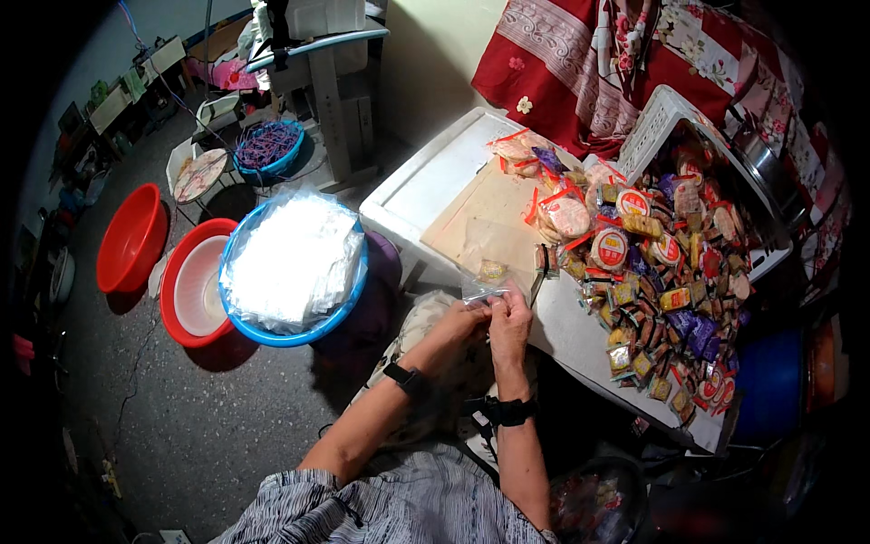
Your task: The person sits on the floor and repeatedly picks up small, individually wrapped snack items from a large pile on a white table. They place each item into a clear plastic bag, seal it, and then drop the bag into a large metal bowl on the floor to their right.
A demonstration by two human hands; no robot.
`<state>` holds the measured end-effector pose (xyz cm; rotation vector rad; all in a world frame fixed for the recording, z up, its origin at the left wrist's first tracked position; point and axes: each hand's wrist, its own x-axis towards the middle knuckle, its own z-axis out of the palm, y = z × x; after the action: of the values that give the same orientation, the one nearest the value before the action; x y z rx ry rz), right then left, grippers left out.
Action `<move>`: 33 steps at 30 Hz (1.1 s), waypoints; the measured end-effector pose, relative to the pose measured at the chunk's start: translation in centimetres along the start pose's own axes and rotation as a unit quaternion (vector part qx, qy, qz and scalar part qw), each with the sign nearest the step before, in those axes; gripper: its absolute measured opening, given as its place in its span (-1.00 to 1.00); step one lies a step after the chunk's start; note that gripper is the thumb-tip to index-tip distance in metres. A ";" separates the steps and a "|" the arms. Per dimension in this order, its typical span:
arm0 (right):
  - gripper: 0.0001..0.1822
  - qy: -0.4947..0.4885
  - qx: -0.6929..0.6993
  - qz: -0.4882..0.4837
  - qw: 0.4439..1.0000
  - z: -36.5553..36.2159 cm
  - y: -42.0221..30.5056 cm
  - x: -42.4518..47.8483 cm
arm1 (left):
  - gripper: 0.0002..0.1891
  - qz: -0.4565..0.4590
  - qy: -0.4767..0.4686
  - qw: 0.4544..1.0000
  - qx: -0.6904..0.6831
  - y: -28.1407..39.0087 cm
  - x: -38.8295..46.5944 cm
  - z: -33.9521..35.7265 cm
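Both my hands meet at the near edge of a board on the table. My left hand point(469, 318) and my right hand point(510, 319) pinch the edge of a clear plastic bag point(482, 289). A small yellow wrapped snack point(492, 270) shows in or under the clear plastic, just beyond my fingertips. Right of my hands, a large heap of wrapped snacks point(639, 262) covers much of the white table point(571, 340). Round crackers in clear bags point(567, 216) lie at the heap's left side. A blue basin point(363, 272) left of my hands holds a stack of clear plastic bags point(292, 258).
A tipped white plastic basket point(656, 129) stands behind the heap. On the floor at the left are a red basin point(132, 238), another red basin point(178, 326) with a white basket inside, and a blue basin of purple ties point(292, 153). Red floral cloth point(550, 75) hangs behind.
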<state>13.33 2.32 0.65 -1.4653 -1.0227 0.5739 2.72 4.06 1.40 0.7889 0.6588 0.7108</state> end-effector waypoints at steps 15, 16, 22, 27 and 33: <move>-0.69 -0.128 -0.350 -0.246 0.895 -0.7 -3.7 0.0 | -0.80 0.036 -0.007 0.998 0.051 -0.5 0.1 -1.0; -0.68 -0.133 -0.359 -0.255 0.888 -0.5 -4.0 0.6 | -0.81 0.047 -0.004 0.998 0.047 -0.5 0.1 -0.8; -0.56 -0.167 -0.430 -0.193 0.866 1.7 -1.9 4.4 | -0.81 0.049 0.002 0.997 0.054 0.0 -0.3 -0.1; -0.53 -0.157 -0.485 -0.184 0.841 2.9 -2.0 5.3 | -0.76 0.023 -0.021 0.998 -0.061 -0.7 -0.1 -0.7; -0.58 -0.132 -0.434 -0.210 0.866 0.9 -3.6 0.8 | -0.86 0.027 0.029 0.997 -0.072 1.0 -2.1 1.4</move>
<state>12.06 3.16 4.16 -1.8605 -1.9178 -0.0491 2.22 2.45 3.49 0.6573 0.6338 0.8243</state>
